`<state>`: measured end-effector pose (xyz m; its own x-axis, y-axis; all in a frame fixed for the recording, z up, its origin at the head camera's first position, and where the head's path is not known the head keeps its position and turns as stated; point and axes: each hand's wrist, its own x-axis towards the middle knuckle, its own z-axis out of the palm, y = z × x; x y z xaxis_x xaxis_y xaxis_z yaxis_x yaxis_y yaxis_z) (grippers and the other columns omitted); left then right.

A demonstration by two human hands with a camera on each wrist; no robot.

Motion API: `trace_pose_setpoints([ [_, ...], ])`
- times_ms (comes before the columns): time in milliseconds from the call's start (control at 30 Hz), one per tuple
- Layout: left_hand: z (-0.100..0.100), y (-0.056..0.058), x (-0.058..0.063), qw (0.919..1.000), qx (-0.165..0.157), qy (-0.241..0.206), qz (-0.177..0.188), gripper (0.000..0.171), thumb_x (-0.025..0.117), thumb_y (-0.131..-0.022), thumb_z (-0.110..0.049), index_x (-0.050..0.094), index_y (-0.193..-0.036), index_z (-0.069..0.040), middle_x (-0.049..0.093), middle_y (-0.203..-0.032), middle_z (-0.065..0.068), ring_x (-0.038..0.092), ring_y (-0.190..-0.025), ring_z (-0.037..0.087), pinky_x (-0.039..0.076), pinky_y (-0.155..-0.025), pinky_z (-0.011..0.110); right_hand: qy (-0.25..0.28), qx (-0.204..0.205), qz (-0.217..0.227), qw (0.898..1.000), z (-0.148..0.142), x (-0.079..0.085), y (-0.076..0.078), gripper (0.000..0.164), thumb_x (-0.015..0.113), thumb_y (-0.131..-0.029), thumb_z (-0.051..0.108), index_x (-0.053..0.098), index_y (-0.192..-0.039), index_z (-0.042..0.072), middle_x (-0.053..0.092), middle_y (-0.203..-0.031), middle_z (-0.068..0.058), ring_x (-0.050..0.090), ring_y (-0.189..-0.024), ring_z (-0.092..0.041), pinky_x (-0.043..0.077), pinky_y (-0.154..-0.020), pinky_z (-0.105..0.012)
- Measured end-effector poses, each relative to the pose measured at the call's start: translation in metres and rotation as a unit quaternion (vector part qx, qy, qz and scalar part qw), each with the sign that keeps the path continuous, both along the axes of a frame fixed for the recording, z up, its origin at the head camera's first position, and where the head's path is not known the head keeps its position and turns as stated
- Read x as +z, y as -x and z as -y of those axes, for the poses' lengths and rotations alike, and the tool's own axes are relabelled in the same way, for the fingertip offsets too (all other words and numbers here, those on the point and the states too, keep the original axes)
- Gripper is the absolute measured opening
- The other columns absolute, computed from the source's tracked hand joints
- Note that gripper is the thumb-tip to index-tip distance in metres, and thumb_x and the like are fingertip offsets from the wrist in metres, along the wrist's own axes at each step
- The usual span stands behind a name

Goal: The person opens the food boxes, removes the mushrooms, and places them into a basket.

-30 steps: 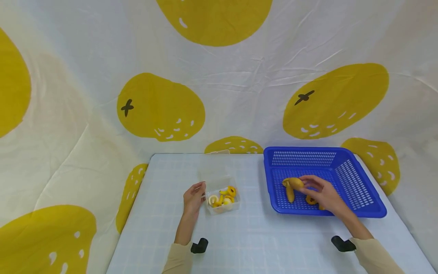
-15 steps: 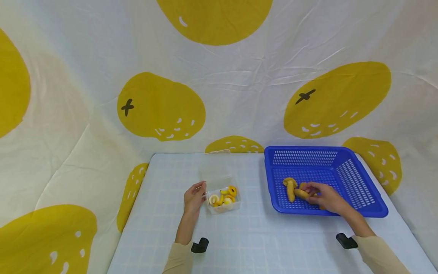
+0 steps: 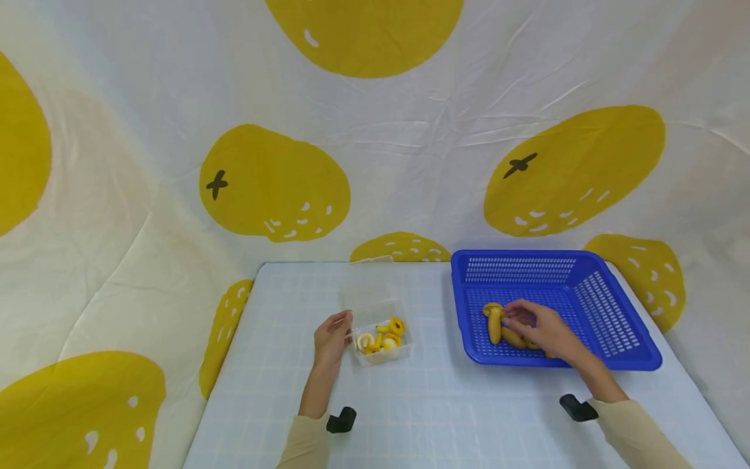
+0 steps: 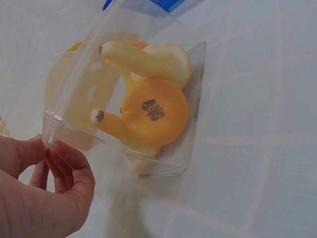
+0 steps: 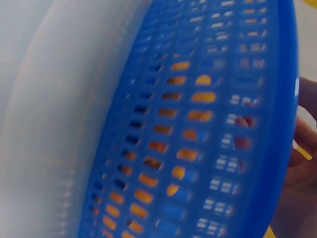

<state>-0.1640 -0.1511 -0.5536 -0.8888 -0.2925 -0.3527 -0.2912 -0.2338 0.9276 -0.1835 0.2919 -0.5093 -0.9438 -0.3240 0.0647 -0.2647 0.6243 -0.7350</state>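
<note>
My left hand [image 3: 332,335] pinches the edge of a clear plastic box [image 3: 379,359] between thumb and fingers, as the left wrist view shows closely. The box's lid [image 3: 368,286] is folded back behind it. Inside lie a round orange piece with a dark centre [image 4: 156,111], yellow banana-like pieces [image 4: 141,62] and pale pieces. On the right, my right hand [image 3: 545,331] reaches into a blue basket [image 3: 459,312], fingers loosely bent. Beside its fingertips lie a tan mushroom [image 3: 495,322] and an oblong tan piece [image 3: 513,337]. I see nothing clearly held; the hand partly hides other yellow-orange pieces.
Box and basket stand apart on a table with a pale checked cloth [image 3: 433,410]. Behind it hangs a white cloth printed with yellow fruit [image 3: 275,182]. In the right wrist view the basket's perforated wall [image 5: 173,129] covers most of its contents.
My right hand has lowered the oblong tan piece into the basket beside the mushroom and let it go. It has since shifted slightly left and up. The left hand stays at the box.
</note>
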Motion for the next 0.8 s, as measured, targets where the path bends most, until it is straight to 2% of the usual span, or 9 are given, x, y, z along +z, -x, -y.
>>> trace_pose_setpoints([
  [200, -0.001, -0.001, -0.001, 1.0, 0.003, 0.005, 0.0, 0.041, 0.07, -0.1, -0.021, 0.063, -0.131, 0.005, 0.067, -0.107, 0.012, 0.06, -0.09, 0.022, 0.054, -0.073, 0.027, 0.054, 0.001, 0.026, 0.998, 0.023, 0.012, 0.004, 0.028, 0.066, -0.102, 0.017, 0.064, -0.123, -0.003, 0.071, -0.113, -0.018, 0.069, -0.101, -0.034, 0.054, -0.083, -0.019],
  [367, -0.004, -0.002, 0.001, 0.9998, 0.014, 0.011, -0.003, 0.04, 0.072, -0.099, -0.022, 0.066, -0.128, 0.004, 0.067, -0.11, 0.017, 0.06, -0.088, 0.023, 0.054, -0.071, 0.025, 0.067, -0.001, 0.022, 0.998, 0.044, 0.022, 0.007, 0.025, 0.066, -0.103, 0.019, 0.066, -0.12, 0.001, 0.071, -0.112, -0.014, 0.068, -0.104, -0.03, 0.051, -0.089, -0.017],
  [433, -0.004, -0.002, 0.002, 0.9998, 0.016, 0.01, -0.005, 0.039, 0.072, -0.099, -0.021, 0.066, -0.128, 0.005, 0.067, -0.109, 0.017, 0.06, -0.087, 0.023, 0.054, -0.07, 0.024, 0.067, 0.0, 0.02, 0.998, 0.052, 0.024, 0.009, 0.025, 0.065, -0.103, 0.022, 0.066, -0.12, 0.003, 0.071, -0.113, -0.012, 0.068, -0.105, -0.027, 0.052, -0.092, -0.02],
  [633, -0.004, -0.002, 0.002, 0.9998, 0.015, 0.01, -0.008, 0.038, 0.071, -0.099, -0.021, 0.066, -0.127, 0.005, 0.066, -0.112, 0.017, 0.062, -0.089, 0.024, 0.054, -0.071, 0.025, 0.086, 0.002, 0.021, 0.996, 0.079, 0.027, 0.017, 0.028, 0.065, -0.103, 0.024, 0.066, -0.121, 0.003, 0.071, -0.115, -0.011, 0.067, -0.107, -0.025, 0.054, -0.098, -0.041],
  [800, -0.005, -0.002, 0.001, 0.9998, 0.014, 0.015, -0.007, 0.037, 0.071, -0.099, -0.022, 0.067, -0.126, 0.003, 0.066, -0.113, 0.018, 0.061, -0.088, 0.024, 0.054, -0.07, 0.025, 0.105, 0.016, 0.009, 0.994, 0.102, 0.028, 0.023, 0.022, 0.067, -0.102, 0.019, 0.068, -0.119, 0.004, 0.071, -0.112, -0.01, 0.067, -0.104, -0.026, 0.055, -0.096, -0.043],
])
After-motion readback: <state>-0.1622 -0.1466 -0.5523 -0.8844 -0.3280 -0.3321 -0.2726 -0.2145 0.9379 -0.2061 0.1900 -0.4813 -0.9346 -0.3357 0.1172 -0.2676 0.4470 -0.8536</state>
